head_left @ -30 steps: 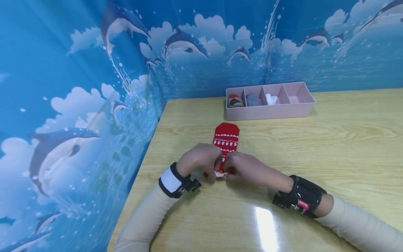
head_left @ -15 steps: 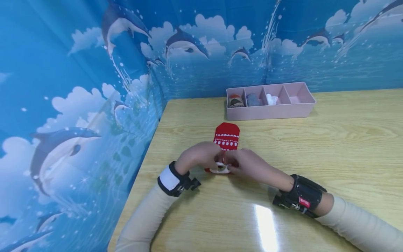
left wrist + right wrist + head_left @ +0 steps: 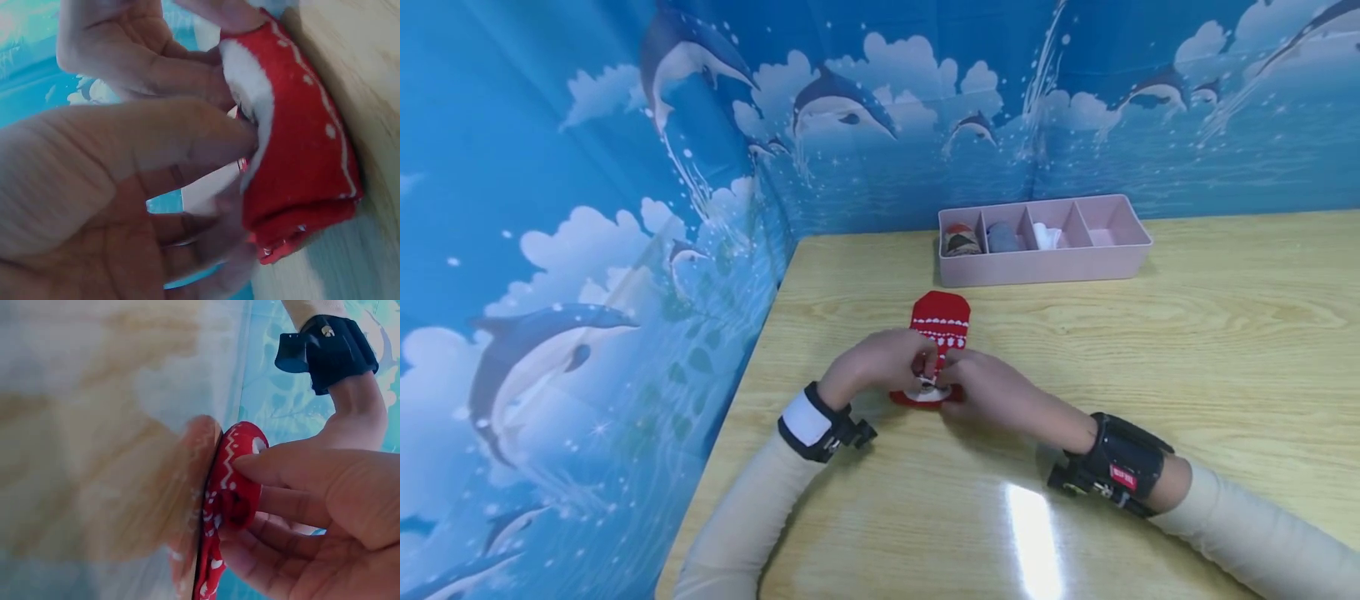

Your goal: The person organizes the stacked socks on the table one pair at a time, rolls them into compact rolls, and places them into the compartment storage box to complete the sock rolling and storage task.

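Observation:
A red sock (image 3: 940, 310) with white patterns lies lengthwise on the table, its far end flat and its near end folded over into a thick roll. My left hand (image 3: 887, 362) pinches the left side of this roll. In the left wrist view, the thumb digs into the fold of the red sock (image 3: 303, 134) by a white patch, with fingers curled beneath. From the right, my right hand (image 3: 996, 387) grips the roll's other side. In the right wrist view, its thumb lies on the outside of the sock (image 3: 232, 456) and its fingers curl around the rolled end.
Beyond the sock stands a pink divided box (image 3: 1045, 268). It holds a brown-and-orange bundle (image 3: 962, 242), a grey bundle (image 3: 1002, 237) and a white cloth (image 3: 1045, 237). A dolphin-print curtain (image 3: 880, 167) borders the table (image 3: 1225, 333) at the back and left.
The sock's near end has been folded over further, away from the body, and the roll has shifted slightly up the sock. Both hands moved forward a little with it. The box stayed put.

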A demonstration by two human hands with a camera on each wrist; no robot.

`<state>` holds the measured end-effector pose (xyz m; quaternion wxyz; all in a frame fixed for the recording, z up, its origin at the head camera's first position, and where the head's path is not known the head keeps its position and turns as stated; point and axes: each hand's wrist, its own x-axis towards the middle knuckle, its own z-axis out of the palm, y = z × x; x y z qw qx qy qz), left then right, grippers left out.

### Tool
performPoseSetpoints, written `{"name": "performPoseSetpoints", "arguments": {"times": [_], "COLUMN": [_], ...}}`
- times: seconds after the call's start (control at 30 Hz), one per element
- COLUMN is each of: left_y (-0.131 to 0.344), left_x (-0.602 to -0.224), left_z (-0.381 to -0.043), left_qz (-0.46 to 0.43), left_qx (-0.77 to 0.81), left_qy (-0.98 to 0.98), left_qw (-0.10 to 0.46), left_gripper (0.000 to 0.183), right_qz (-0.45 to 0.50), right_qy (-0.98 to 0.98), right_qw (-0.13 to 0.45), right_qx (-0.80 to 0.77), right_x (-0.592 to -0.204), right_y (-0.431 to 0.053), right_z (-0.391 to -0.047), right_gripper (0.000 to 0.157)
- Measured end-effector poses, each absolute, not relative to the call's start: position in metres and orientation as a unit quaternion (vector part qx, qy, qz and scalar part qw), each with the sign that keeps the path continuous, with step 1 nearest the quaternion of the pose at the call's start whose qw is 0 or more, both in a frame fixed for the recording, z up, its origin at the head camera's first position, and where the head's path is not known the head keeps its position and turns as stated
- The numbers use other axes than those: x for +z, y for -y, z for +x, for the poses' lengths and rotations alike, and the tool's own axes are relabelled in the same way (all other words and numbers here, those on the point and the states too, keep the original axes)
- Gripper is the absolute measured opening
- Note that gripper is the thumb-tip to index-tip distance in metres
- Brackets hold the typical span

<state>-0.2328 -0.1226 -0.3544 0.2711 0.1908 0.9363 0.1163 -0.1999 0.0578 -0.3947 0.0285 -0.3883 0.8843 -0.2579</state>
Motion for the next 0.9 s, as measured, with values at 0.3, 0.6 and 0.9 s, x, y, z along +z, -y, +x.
{"name": "performPoseSetpoints", "arguments": {"times": [0.3,0.6,0.9], "left_y": [0.119,0.121,0.126], "left_x": [-0.347,-0.356,-0.361], "left_z": [-0.227,-0.225,-0.233], "left_qz": [0.204,0.233,0.249], "left_qx": [0.101,0.083,0.097], "left_qy": [-0.944,-0.947,-0.943], "left_qw": [0.24,0.207,0.2], "left_gripper": [0.013,0.035,0.026], "right_qz": [-0.363,-0.306,-0.366], "right_qy": [-0.848,-0.858,-0.897], "right_qw": [0.139,0.153,0.044], "right_qx": [-0.36,-0.384,-0.242], "right_x": [-0.397,-0.395,-0.388], "right_y": [-0.062,-0.059,-0.056], "right_z": [-0.22,-0.222,-0.21], "right_gripper": [0.011,0.009,0.038]}}
